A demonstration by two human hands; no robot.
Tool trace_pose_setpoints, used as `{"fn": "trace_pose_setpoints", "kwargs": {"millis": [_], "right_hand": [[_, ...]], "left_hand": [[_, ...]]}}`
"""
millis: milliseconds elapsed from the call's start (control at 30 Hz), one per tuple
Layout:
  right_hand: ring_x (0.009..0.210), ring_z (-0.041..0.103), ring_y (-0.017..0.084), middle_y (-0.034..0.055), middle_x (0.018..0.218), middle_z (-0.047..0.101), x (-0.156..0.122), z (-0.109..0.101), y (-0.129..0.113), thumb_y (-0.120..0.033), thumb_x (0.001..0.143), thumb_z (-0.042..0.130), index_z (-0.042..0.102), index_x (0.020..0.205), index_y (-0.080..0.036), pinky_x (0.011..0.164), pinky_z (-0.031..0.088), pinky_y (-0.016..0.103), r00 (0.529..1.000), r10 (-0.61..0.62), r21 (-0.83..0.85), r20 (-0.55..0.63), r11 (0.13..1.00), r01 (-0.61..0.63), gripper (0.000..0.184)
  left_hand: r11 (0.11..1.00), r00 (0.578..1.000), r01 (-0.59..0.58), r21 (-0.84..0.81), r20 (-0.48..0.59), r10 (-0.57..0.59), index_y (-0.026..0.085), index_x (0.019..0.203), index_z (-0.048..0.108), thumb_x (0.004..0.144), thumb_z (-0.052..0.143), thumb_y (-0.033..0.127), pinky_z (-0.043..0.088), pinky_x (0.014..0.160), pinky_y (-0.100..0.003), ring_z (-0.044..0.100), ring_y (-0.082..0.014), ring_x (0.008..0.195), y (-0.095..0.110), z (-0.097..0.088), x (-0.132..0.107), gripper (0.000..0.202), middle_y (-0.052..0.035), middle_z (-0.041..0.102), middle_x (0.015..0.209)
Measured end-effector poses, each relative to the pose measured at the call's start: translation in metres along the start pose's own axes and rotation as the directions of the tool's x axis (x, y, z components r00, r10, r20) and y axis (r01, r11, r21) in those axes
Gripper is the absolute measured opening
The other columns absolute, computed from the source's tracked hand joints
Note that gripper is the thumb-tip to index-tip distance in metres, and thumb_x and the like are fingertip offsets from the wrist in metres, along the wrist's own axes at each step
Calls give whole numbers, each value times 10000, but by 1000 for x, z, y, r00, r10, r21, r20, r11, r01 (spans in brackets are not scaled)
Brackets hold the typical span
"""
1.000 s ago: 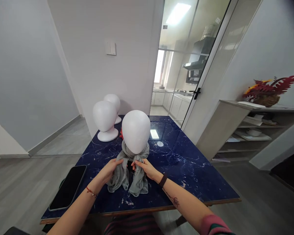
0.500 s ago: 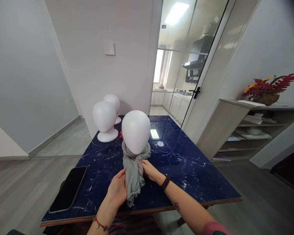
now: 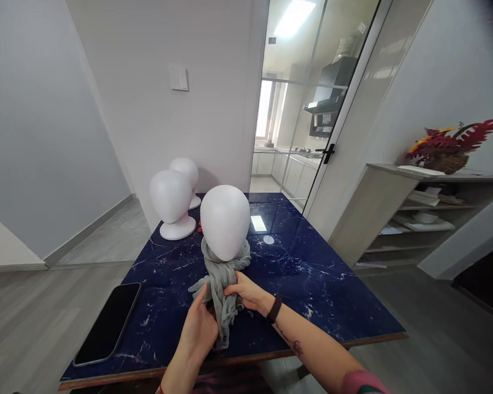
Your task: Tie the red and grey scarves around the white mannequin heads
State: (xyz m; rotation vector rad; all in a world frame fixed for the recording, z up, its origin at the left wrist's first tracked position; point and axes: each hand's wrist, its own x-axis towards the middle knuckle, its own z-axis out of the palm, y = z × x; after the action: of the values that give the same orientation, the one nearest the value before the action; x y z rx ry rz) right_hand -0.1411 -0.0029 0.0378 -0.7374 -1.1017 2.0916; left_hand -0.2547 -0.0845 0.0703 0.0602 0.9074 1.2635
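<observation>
A white foam head (image 3: 225, 221) stands on the dark blue marble table (image 3: 320, 284), with a grey scarf (image 3: 221, 273) wound round its neck and hanging down in front. My left hand (image 3: 200, 328) grips the lower hanging part of the scarf from the left, fingers closed on the cloth. My right hand (image 3: 247, 291) pinches the scarf just below the knot, on its right side.
Two more white foam heads (image 3: 171, 200) stand at the table's back left, with something red behind the scarfed one. A black phone (image 3: 108, 324) lies near the front left edge. A glass door and shelves with a red plant (image 3: 452, 146) are to the right.
The two scarf ends, held apart a second ago, are now gathered into one strand. My left hand dropped toward the table edge and then came up to grip the cloth.
</observation>
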Motion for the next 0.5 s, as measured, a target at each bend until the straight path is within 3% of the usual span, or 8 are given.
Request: {"fn": "trace_pose_setpoints", "kwargs": {"millis": [100,200,300,400,467,500], "right_hand": [[629,616,144,-9,693,637,0,-5,-1,-82,495,671,585,858,-137,600,480,249,1000,-6,2,-2,1000,6,377],[620,603,129,-27,691,621,-1,-12,-1,-47,507,605,568,901,-162,586,475,243,999,43,-27,11,999,-43,411],[545,570,97,-50,656,590,0,-21,0,-38,536,568,545,931,-187,532,454,219,993,113,-14,-38,993,-113,424],[386,450,60,-80,530,514,4,-30,-1,-90,619,548,522,854,-184,426,379,179,969,214,68,-121,976,-207,255],[333,367,52,-79,468,471,6,-34,-5,-195,716,539,514,773,-171,380,322,170,949,306,173,-81,942,-289,67],[329,349,49,-72,464,474,6,-35,-8,-266,764,535,519,755,-165,372,306,169,942,334,234,-37,919,-317,103]], "left_hand": [[977,977,-175,124,-98,188,158,942,648,882,528,218,531,672,-235,671,-151,785,1,-12,8,147,-52,703,869],[909,900,-382,169,-158,407,175,876,648,831,605,176,503,635,-196,650,-118,728,2,-22,15,63,-16,693,834],[867,843,-487,105,-203,498,174,804,622,826,599,151,482,597,-186,607,-93,638,4,-24,17,40,15,652,730],[749,721,-647,144,-204,662,184,821,619,856,550,181,492,687,-204,599,-98,683,3,-22,12,77,24,639,766],[624,601,-724,295,-174,780,195,840,634,840,571,194,480,786,-220,602,-122,787,0,-21,6,63,20,642,822],[559,549,-739,376,-146,823,202,849,644,815,602,183,462,843,-226,596,-141,872,-3,-21,2,58,14,645,859]]}}
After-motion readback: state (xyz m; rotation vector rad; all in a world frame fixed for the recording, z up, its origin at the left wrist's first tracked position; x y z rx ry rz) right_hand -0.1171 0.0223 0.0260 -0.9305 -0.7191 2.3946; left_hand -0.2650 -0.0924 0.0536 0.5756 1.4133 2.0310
